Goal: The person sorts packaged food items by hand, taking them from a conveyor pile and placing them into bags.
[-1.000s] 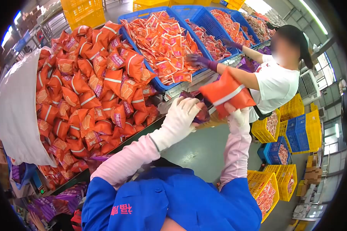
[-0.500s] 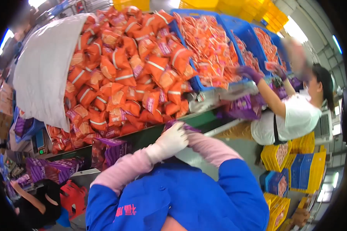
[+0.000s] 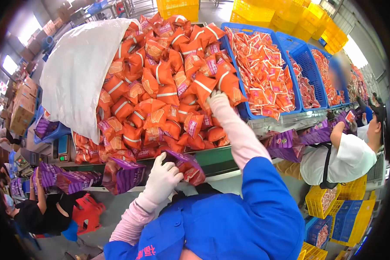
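Observation:
My left hand (image 3: 164,177), in a white glove, grips the edge of a purple bag (image 3: 187,168) at the front of the table. A clear part of that bag shows reddish contents. My right arm reaches forward to the right side of a heap of orange packets (image 3: 156,108). There my gloved right hand (image 3: 218,99) has its fingers curled on an orange packet (image 3: 229,86); its fingertips are partly hidden among the packets. Another purple bag (image 3: 125,175) stands left of my left hand.
Blue crates of small orange-and-white packets (image 3: 264,73) stand right of the heap. A white sheet (image 3: 80,73) covers its left side. A co-worker in a white shirt (image 3: 340,160) works at right beside purple bags (image 3: 286,143); another in black (image 3: 47,216) sits left, near a red stool (image 3: 87,212).
My hands were together over the purple bag at the table edge. Now they are apart: my right hand has reached forward to the orange packets, while my left has stayed with the bag.

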A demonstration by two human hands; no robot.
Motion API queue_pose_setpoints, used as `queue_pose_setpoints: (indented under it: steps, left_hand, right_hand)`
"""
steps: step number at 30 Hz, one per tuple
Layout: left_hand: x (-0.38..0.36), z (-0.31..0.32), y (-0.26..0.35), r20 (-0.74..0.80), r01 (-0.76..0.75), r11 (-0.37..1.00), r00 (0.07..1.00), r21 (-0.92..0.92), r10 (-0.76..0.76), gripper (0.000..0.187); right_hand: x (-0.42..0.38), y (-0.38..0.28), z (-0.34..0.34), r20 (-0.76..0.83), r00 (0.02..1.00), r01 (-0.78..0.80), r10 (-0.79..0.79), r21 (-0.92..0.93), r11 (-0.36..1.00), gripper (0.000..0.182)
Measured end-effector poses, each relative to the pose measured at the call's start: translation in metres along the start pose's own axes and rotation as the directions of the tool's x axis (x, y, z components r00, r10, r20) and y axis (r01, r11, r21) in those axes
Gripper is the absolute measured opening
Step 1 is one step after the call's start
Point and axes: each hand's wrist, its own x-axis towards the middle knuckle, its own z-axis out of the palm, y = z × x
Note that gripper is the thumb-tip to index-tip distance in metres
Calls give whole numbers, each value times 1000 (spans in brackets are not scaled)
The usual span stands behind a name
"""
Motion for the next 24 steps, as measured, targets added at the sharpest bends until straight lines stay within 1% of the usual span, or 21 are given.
queue_pose_setpoints:
  steps: [1, 2, 3, 4, 5, 7, 9, 10, 11, 12, 13, 14, 15, 16, 17, 18, 19, 21, 22, 23, 24]
  left_hand:
    - [1, -1, -3, 13, 41, 999, 999, 23, -42, 11]
    - [3, -4, -3, -59, 86, 996, 995, -5, -86, 21]
    - [8, -10, -1, -72, 125, 989, 989, -76, -130, 30]
    - [16, -19, 3, -86, 119, 990, 988, -72, -125, 34]
    - [28, -28, 6, -109, 107, 992, 988, -67, -114, 37]
    - [51, -34, 9, -113, 38, 991, 992, -132, -53, 40]
    - [78, -29, 14, -81, -30, 984, 997, -178, 16, 44]
    - [95, -24, 19, -86, -76, 977, 995, -200, 60, 44]
    - [114, -19, 28, -120, -170, 958, 982, -229, 146, 45]
    - [132, -13, 39, -159, -253, 933, 963, -255, 217, 47]
    - [150, -4, 54, -180, -322, 910, 942, -261, 282, 51]
    - [170, 6, 71, -174, -375, 883, 925, -284, 337, 55]
    - [192, 13, 89, -199, -469, 840, 882, -272, 427, 59]
    - [210, 32, 106, -289, -552, 795, 827, -250, 483, 57]
    - [241, 58, 137, -315, -615, 764, 777, -197, 544, 56]
    - [253, 77, 147, -331, -613, 782, 765, -114, 552, 49]
    - [261, 98, 148, -335, -614, 781, 765, -116, 551, 49]
    - [268, 124, 146, -151, -534, 845, 836, -12, 527, 28]
    - [261, 130, 139, -148, -529, 848, 841, -17, 521, 28]
    - [251, 129, 125, -187, -553, 832, 822, -40, 538, 16]
    - [242, 127, 115, -222, -574, 817, 805, -59, 550, 6]
  right_hand:
    - [22, -9, 19, 16, 995, -98, 97, 97, 990, 40]
    - [34, -14, 24, 134, 959, -281, 250, 313, 907, 45]
    - [20, -13, 10, 148, 956, -288, 253, 312, 906, 45]
    - [-8, -5, -29, 104, 995, -41, 4, 349, 936, 47]
    - [-33, 4, -70, 46, 970, 203, -237, 372, 906, 50]
    - [-73, 16, -114, 37, 983, 128, -183, 577, 807, 57]
    - [-124, 41, -121, -76, 983, 142, -165, 886, 442, 64]
    - [-151, 55, -119, -115, 985, 136, -131, 975, 173, 67]
    - [-180, 68, -117, -155, 984, 145, -86, 983, -111, 70]
    - [-220, 90, -128, -113, 993, 94, -28, 924, -372, 70]
    - [-253, 112, -131, -17, 998, 42, 56, 876, -481, 73]
    - [-286, 126, -152, -40, 970, 131, 238, 916, -380, 71]
    - [-319, 143, -154, 16, 926, 157, 377, 892, -423, 67]
    - [-351, 162, -153, 138, 851, 86, 506, 916, -393, 64]
    - [-392, 199, -136, 171, 847, 53, 503, 915, -401, 62]
    - [-401, 192, -146, 39, 812, 148, 582, 952, -269, 58]
    - [-403, 187, -139, 39, 812, 145, 583, 953, -265, 58]
    - [-400, 178, -113, 61, 842, -19, 537, 996, -83, 60]
    - [-399, 179, -106, 35, 898, -198, 439, 923, 330, 68]
    - [-394, 168, -105, 57, 914, -285, 403, 796, 534, 68]
    - [-390, 164, -107, 80, 949, -275, 304, 676, 683, 62]
